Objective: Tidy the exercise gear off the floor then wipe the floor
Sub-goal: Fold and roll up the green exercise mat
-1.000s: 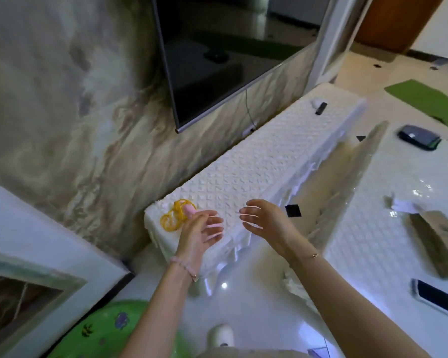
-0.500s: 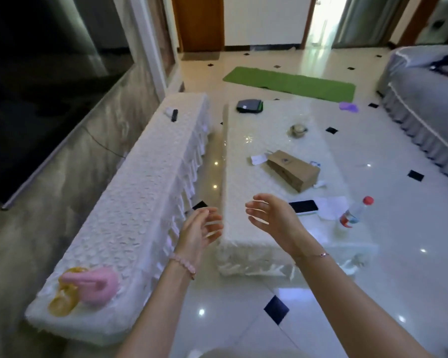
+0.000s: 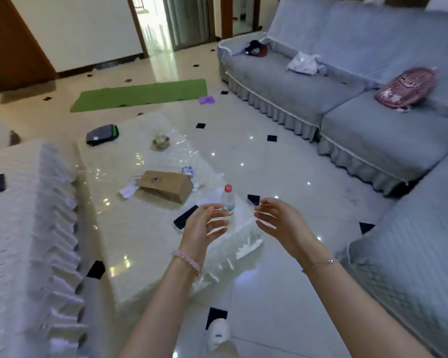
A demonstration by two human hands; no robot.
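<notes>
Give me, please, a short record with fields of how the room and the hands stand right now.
Left hand: raised, fingers relaxed, empty
Right hand: raised, fingers relaxed, empty
Green mat: unrolled flat on the floor
Purple item: on the floor at the mat's right end
Table: bears a red-capped bottle, cardboard box, phone
Sofa: pink backpack on the seat

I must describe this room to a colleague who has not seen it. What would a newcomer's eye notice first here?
First, the left hand and right hand, raised open and empty above the near end of the low table. Next, the green mat flat on the floor at the far side, a small purple item by its right end. Then the grey sofa along the right, with a pink backpack on it.
</notes>
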